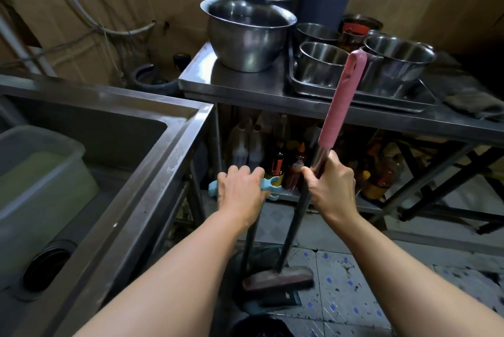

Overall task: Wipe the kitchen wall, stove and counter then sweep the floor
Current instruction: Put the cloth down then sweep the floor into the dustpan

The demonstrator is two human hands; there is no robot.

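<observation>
**Broom and dustpan in my 2 hands, floor sweep under way**

My right hand point(331, 186) is clenched round the broom point(308, 200) on its bare metal shaft, just below the pink grip at 12 o'clock. The brush head sits on the tiled floor point(354, 295) at 6 o'clock. My left hand point(240, 189) curls over the dustpan point(246, 241) and its pale blue handle top. Both look light and stiff (the metal may be slick). I judge the pink sleeve the surer hold for long strokes.
</observation>
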